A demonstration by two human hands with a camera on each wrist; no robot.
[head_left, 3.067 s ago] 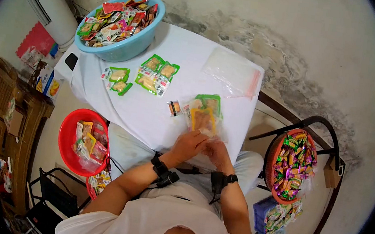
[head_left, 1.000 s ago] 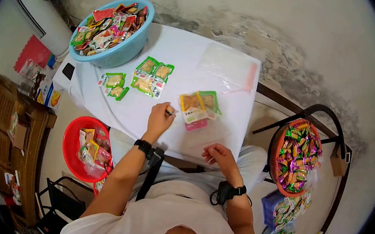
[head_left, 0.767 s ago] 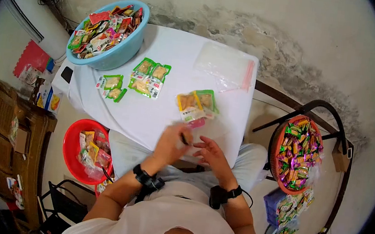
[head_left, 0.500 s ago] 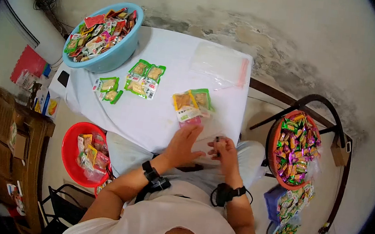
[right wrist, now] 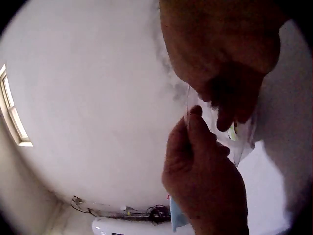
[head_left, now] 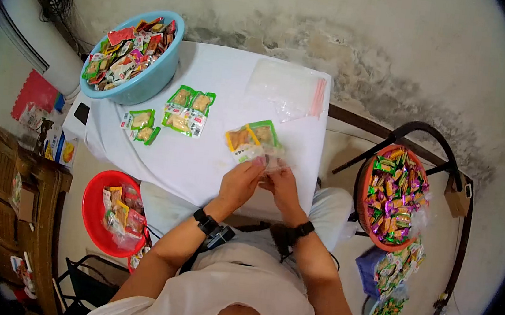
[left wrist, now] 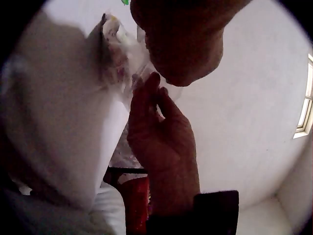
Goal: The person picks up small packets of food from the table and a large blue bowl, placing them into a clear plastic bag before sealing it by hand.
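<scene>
At the front of the white-covered table [head_left: 172, 155], my left hand [head_left: 238, 185] pinches the edge of a clear plastic bag [head_left: 276, 159]. In the right wrist view, thumb and finger of that left hand [right wrist: 208, 171] close on the film. Opposite, close beside it, my right hand [head_left: 284, 191] also pinches the bag; the left wrist view shows this right hand [left wrist: 164, 137] with its fingertips on the film. A yellow-edged packet [head_left: 242, 138] and a green-edged packet [head_left: 265, 132] lie overlapping at the bag. Fingers hide part of the bag's opening.
Green-edged packets [head_left: 188, 111] lie left of the bag, flat clear bags [head_left: 281, 90] behind. A blue basin [head_left: 149, 84] of packets stands back left, a phone [head_left: 82, 113] near it. A red basin [head_left: 90, 222] is lower left; a basket of wrapped sweets [head_left: 395, 197] is right.
The small dark-banded packet left the table in my left hand, then passed to my right. Both hands have since come together at the bag; that packet is not clearly visible now.
</scene>
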